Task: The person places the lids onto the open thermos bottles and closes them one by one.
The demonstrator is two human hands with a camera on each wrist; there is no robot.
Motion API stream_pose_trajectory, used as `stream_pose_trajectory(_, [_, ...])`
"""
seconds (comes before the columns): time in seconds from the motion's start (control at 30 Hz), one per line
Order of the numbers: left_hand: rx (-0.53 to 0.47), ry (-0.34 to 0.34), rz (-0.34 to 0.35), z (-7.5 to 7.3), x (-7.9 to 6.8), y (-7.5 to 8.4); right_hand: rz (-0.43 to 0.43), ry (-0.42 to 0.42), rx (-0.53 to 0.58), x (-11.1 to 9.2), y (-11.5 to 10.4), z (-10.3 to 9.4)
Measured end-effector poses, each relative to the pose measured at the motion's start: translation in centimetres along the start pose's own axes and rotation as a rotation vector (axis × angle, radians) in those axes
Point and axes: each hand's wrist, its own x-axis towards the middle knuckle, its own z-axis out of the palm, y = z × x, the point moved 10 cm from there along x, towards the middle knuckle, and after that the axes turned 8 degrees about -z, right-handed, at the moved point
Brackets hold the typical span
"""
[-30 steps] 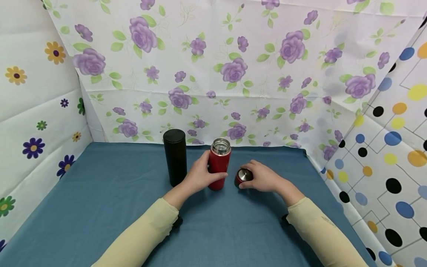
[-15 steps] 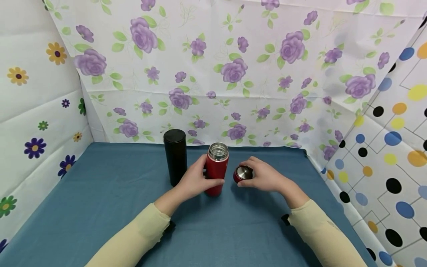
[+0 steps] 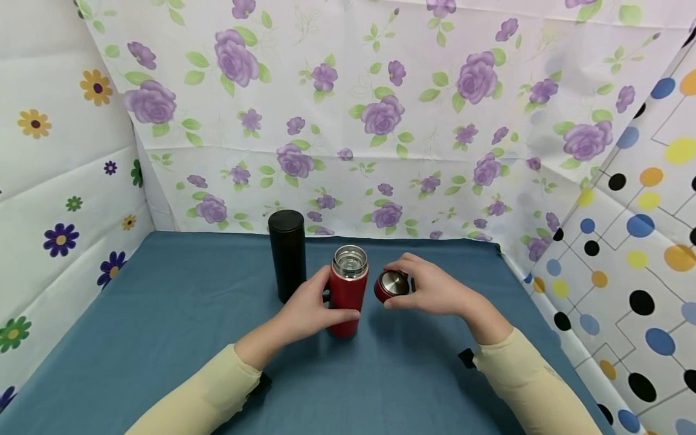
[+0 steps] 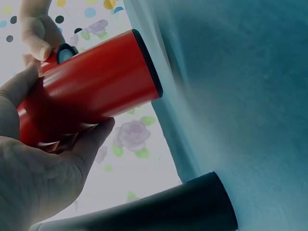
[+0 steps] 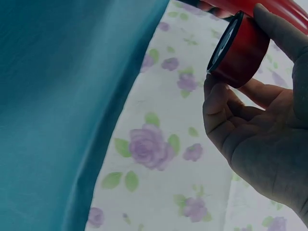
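Note:
My left hand (image 3: 307, 311) grips a red vacuum flask (image 3: 348, 299) round its body. The flask stands roughly upright, with its steel mouth uncovered on top. In the left wrist view its dark base hangs a little off the cloth. My right hand (image 3: 435, 289) pinches the flask's red lid (image 3: 393, 284) between thumb and fingers, just right of the flask and apart from it. A silver disc faces up on the lid; the right wrist view shows a black rim on its lower side. Left of the red flask stands a capped black flask (image 3: 287, 257).
Blue cloth (image 3: 179, 314) covers the table. Behind it hangs a white sheet with purple roses (image 3: 383, 115). A flowered sheet (image 3: 70, 175) borders the left side, and a dotted one (image 3: 641, 260) the right.
My left hand has brought the red flask nearer to me and slightly left. The lid in my right hand has shifted a little left. The black flask stays in place.

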Motion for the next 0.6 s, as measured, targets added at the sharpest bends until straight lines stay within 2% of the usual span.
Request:
stream_pose_trajectory(0.4, [0.012,-0.055,-0.029,0.1,-2.4,-0.7,-0.102,0.005,0.058,-0.1,-4.2,-1.6])
stream_pose_trajectory(0.6, [0.005,-0.075,-0.021,0.2,-3.3,-0.7,-0.142,-0.003,0.061,-0.2,-6.0,-2.3])
